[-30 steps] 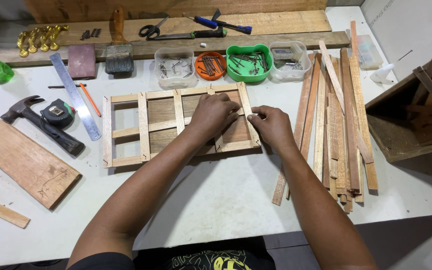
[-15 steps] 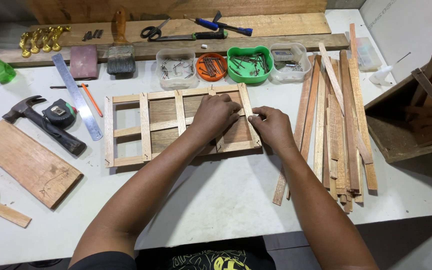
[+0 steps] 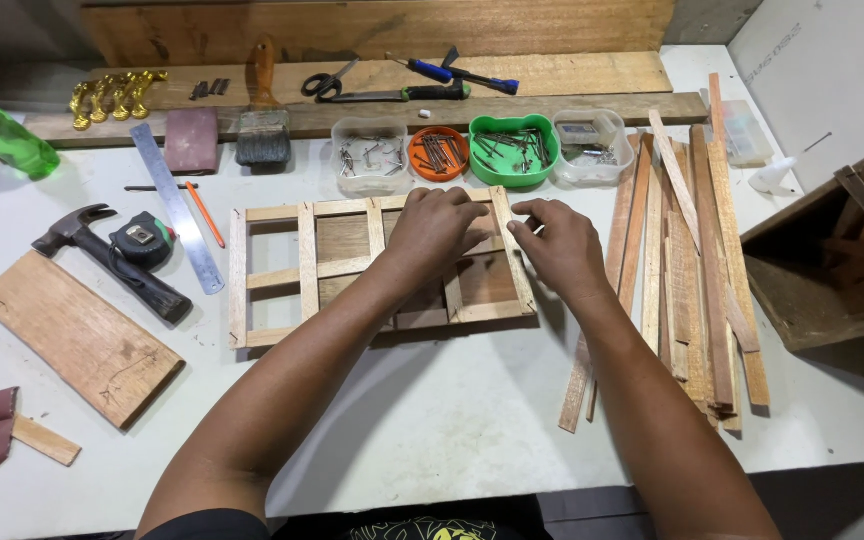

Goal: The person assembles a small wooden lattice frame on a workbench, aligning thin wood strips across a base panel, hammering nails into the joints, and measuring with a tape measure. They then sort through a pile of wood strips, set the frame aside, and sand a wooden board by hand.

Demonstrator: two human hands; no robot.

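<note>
On the white worktable (image 3: 452,420), the pale wooden lattice frame of thin nailed slats (image 3: 302,275) lies flat at centre, the left hand (image 3: 432,235) pressing palm-down with curled fingers on its right part while the right hand (image 3: 557,245) pinches its right-hand upright slat (image 3: 524,290), beside a heap of loose wooden strips (image 3: 697,270).

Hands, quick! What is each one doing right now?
Left hand: fingers curled, resting on the wooden slat frame.
Right hand: fingers pinched at the frame's right slat.

Bright, even overhead light; soft short shadows, sharp focus, slight wide-angle bending at edges
</note>
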